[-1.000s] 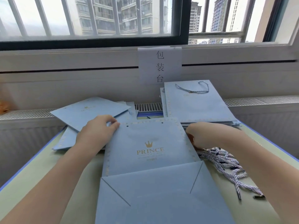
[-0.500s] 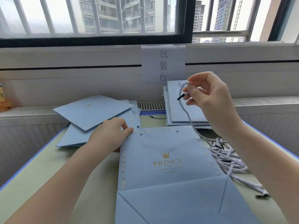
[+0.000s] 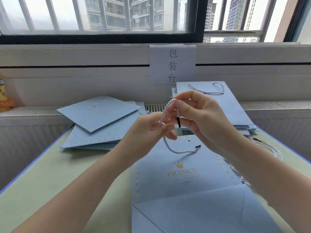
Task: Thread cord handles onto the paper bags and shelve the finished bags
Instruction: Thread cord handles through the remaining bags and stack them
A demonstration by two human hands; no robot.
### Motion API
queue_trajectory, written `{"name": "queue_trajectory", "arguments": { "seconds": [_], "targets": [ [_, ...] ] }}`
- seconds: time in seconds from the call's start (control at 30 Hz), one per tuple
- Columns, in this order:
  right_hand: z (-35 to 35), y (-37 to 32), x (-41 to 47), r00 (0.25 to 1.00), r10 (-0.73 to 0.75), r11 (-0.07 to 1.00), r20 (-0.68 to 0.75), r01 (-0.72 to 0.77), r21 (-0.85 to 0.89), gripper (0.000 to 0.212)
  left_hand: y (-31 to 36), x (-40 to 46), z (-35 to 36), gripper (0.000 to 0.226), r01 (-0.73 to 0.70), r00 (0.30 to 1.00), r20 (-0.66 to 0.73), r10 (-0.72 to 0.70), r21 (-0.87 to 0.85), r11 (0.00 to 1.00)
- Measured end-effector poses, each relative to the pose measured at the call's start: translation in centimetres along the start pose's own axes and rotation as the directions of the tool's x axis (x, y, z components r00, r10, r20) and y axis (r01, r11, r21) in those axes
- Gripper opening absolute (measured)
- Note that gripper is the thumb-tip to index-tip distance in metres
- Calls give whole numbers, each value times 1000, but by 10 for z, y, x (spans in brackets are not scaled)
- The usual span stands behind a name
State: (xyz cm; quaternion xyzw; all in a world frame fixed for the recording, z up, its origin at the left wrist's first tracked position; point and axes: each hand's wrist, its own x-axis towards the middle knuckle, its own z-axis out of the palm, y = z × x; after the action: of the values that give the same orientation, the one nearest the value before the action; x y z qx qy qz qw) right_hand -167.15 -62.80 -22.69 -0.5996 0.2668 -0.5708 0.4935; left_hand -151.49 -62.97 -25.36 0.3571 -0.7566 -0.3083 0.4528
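The left hand (image 3: 148, 130) has left the flat bag (image 3: 183, 175) on the table (image 3: 50, 174) and now pinches 1 cord (image 3: 170, 106) with the right hand (image 3: 202, 118) above it, so threading is starting and the black tip (image 3: 179, 122) seems bound for the bag's punched hole (image 3: 189, 140).

We're holding both hands up close together, L hand (image 3: 152, 127) & R hand (image 3: 200, 118), fingers curled, pinching, forearms angling inward.
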Motion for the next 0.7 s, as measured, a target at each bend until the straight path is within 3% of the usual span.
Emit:
{"name": "queue_trajectory", "arguments": {
  "seconds": [0.2,0.4,0.47,0.57,0.7],
  "targets": [
    [-31,-3,12,919,-23,1000,-395,14,-28,23,-3,6,-28,19,110,978,-171,-120,-67,992],
    [-50,7,20,854,-84,970,-514,-48,-239,30,-21,9,-42,20,277,923,-283,-262,16,961],
    [-49,11,21,872,-129,913,-472,-82,-400,28,-26,9,-43,19,293,904,-336,-264,39,955],
    [-42,19,19,937,-183,744,-297,-66,-665,20,-27,9,-39,20,263,916,-325,-237,39,964],
    [-22,31,11,998,-65,675,14,54,-736,13,-21,7,-20,32,249,968,19,-250,30,968]
  ]
}}
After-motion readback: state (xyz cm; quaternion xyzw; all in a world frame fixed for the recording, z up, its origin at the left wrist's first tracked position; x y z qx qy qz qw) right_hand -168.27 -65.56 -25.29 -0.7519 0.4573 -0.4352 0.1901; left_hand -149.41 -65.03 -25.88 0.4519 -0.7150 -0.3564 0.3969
